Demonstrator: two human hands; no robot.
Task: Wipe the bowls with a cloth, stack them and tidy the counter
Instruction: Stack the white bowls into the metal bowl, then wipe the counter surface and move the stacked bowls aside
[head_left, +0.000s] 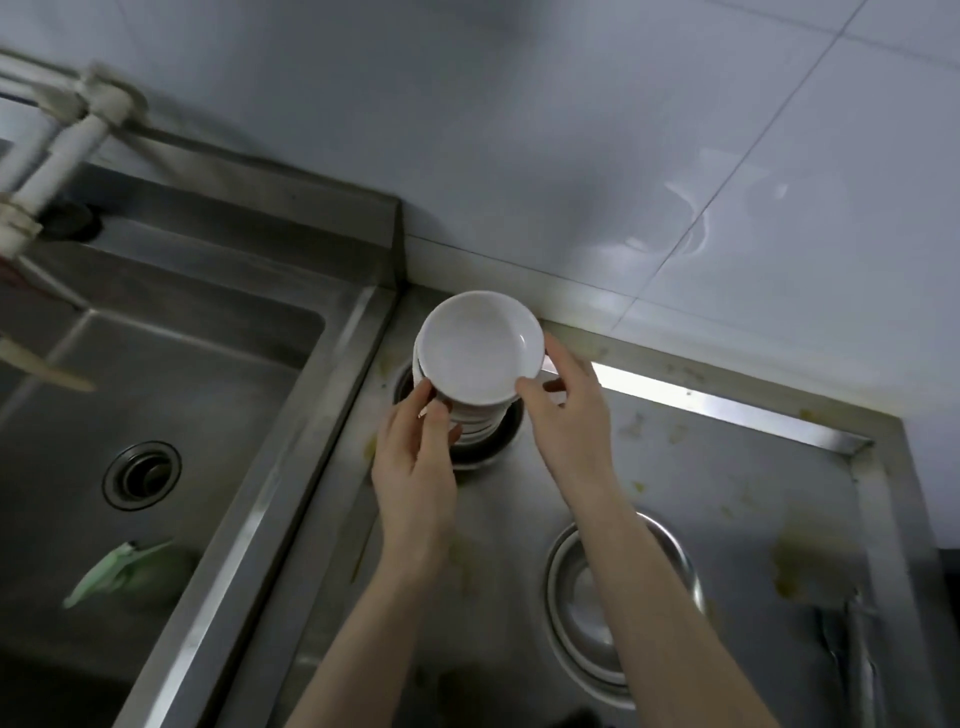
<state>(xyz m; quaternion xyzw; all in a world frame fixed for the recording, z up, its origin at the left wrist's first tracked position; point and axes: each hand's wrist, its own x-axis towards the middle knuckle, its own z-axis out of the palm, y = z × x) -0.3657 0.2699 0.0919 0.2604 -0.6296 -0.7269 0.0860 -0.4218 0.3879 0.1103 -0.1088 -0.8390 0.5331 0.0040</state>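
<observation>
The stainless-steel desk occupies the centre and right of the frame, stained with yellowish residue, against a white tiled wall; a steel sink fills the left of the frame. At centre frame, close to the wall, a stack of white bowls stands on a dark round base whose nature cannot be determined. The left hand grips the side of the stack with curled fingers; the right hand holds the rim of the top bowl between thumb and fingers. The top bowl appears empty and sits tilted and offset from the bowls below. Hazard assessment: the stack is tall and narrow, and its top bowl is not seated squarely; release of either hand before alignment could let the top bowl slide off or topple the column toward the sink edge. The residue on the desk could also soil wiped bowls set down on it. At lower right, nested metal basins sit on the desk and appear empty. The sink holds a green cloth at lower left and a drain; no standing water is discernible.
</observation>
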